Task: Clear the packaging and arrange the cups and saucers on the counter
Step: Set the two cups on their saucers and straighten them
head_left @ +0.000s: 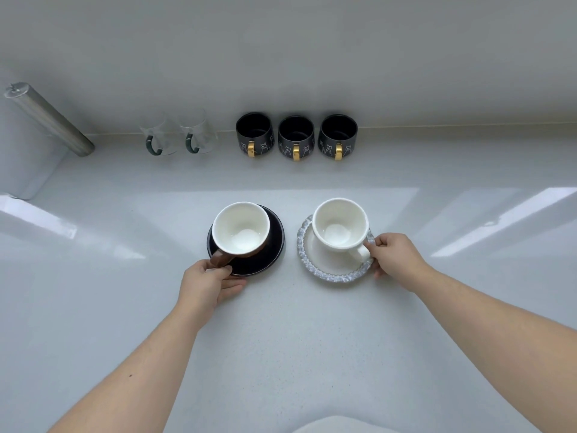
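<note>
Nearest to me, both bare forearms reach forward over the pale bench (pixel 281 354). My left hand (pixel 208 284) has thumb on top of the near rim of the black saucer (pixel 265 260) and fingers tucked beneath its edge, so it is pinching that saucer right beside the brown handle of the brown cup (pixel 241 228). This cup, white inside, sits on the saucer toward its left side. My right hand (pixel 394 257) is closed around the right edge of the pale ruffled saucer (pixel 327 270), fingers just beside the handle of the white cup (pixel 339 223) standing on it; whether they also touch that handle I cannot tell. The two sets sit side by side in mid-bench, near each other but apart.

Farther back, along the wall, three black mugs (pixel 296 137) with gold handles stand in a row, handles facing me. To their left are two clear glass mugs (pixel 179 134) with dark green handles, also side by side. At far left a metal cylinder (pixel 46 118) leans over a white roll-shaped object (pixel 26 170), which I cannot identify further.
</note>
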